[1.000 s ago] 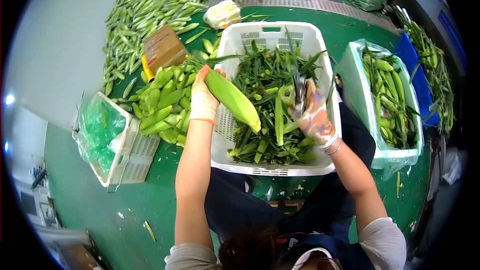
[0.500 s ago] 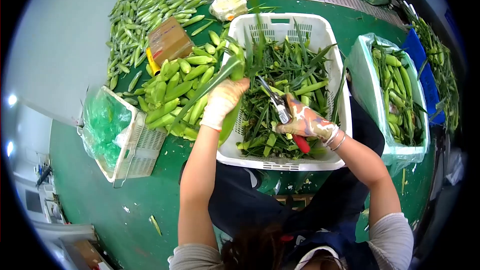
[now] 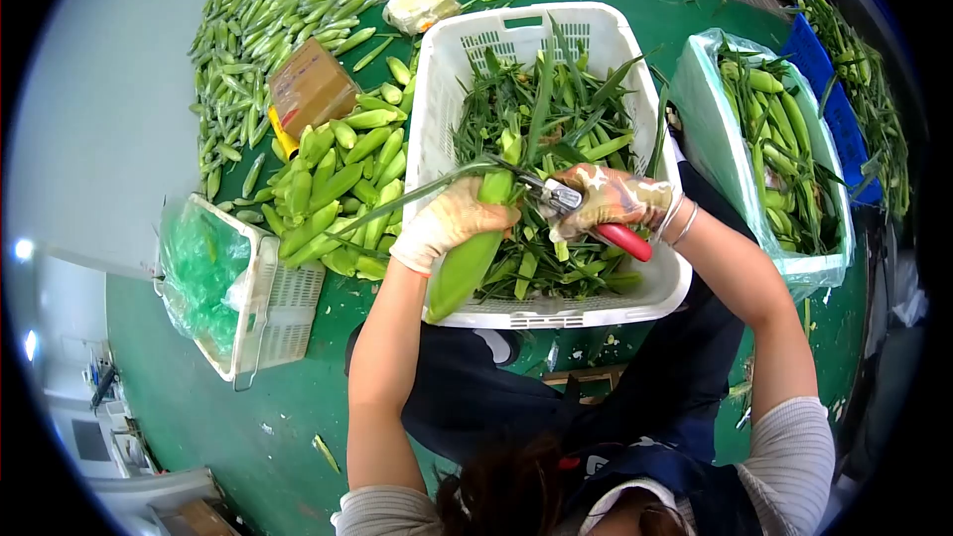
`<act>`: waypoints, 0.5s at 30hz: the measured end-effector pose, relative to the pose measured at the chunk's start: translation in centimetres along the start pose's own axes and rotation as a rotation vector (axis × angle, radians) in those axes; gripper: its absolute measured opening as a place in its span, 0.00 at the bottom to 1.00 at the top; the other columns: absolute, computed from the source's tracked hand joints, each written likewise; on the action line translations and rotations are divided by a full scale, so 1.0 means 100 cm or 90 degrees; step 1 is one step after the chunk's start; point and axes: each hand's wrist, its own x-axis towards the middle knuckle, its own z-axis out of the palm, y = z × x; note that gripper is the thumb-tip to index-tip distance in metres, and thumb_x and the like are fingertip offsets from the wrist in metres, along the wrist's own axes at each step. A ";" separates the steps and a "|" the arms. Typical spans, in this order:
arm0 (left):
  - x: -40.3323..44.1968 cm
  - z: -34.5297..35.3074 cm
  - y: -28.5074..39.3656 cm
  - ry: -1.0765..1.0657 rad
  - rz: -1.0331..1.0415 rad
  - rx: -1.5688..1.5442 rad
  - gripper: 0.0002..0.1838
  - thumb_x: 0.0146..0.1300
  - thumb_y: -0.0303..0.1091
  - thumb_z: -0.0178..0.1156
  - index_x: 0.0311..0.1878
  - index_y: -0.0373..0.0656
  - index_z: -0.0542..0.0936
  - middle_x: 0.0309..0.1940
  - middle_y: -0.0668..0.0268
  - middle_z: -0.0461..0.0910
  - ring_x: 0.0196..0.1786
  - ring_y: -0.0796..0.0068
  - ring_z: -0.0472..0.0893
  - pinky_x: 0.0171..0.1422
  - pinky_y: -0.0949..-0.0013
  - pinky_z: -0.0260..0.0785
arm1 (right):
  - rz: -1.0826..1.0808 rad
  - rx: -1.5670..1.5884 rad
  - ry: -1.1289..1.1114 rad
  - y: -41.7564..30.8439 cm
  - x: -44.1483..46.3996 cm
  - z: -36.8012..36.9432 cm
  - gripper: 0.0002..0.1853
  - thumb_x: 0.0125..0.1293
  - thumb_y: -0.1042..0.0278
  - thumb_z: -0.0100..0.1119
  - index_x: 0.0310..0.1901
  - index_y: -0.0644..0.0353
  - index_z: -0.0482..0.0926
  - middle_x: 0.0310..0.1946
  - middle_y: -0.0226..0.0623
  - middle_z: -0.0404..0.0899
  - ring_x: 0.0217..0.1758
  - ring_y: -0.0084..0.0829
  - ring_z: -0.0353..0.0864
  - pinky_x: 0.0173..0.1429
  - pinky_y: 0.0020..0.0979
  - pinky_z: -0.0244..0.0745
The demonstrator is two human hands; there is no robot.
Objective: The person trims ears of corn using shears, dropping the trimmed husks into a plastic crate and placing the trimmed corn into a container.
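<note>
My left hand (image 3: 455, 220), in a pale work glove, is wrapped round an ear of corn (image 3: 463, 276) in its green husk, tilted above the near left of a white plastic crate (image 3: 430, 89). Long leaves stick out from the ear's upper end. My right hand (image 3: 617, 201), in a patterned glove, grips pruning shears (image 3: 625, 240) with a red handle. Their blades meet the upper end of the ear, partly hidden by leaves. Cut leaves and stalk pieces (image 3: 546, 119) fill much of the crate below.
Left of the crate lies a pile of husked-in corn (image 3: 318, 189) beside a cardboard box (image 3: 313, 87). Many wrapped ears (image 3: 268, 30) cover the floor behind. A basket with green plastic bags (image 3: 283, 288) stands left; a lined crate of corn (image 3: 829, 228) stands right.
The ear of corn has come down and turned, its lower end now over the crate's near left edge. The shears have moved up to its top end. The view has shifted slightly.
</note>
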 end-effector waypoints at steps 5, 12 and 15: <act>0.009 0.003 -0.029 -0.044 0.048 -0.101 0.20 0.51 0.36 0.68 0.47 0.39 0.79 0.31 0.66 0.83 0.34 0.80 0.81 0.43 0.73 0.74 | 0.034 0.233 0.090 0.037 -0.004 0.006 0.12 0.56 0.63 0.64 0.25 0.62 0.75 0.16 0.30 0.75 0.16 0.21 0.73 0.23 0.25 0.73; 0.006 -0.001 -0.029 0.107 0.117 -0.096 0.20 0.48 0.29 0.68 0.46 0.35 0.77 0.38 0.68 0.81 0.37 0.81 0.77 0.47 0.76 0.72 | 0.074 -0.227 0.101 0.029 -0.033 0.011 0.29 0.48 0.51 0.72 0.39 0.64 0.67 0.27 0.38 0.72 0.34 0.31 0.74 0.40 0.35 0.70; 0.006 -0.002 -0.012 -0.014 0.156 -0.088 0.21 0.47 0.30 0.69 0.46 0.35 0.77 0.37 0.67 0.81 0.38 0.81 0.78 0.48 0.75 0.72 | 0.078 -0.168 0.035 0.034 -0.029 0.013 0.31 0.50 0.52 0.72 0.46 0.64 0.67 0.33 0.35 0.72 0.36 0.26 0.71 0.42 0.31 0.69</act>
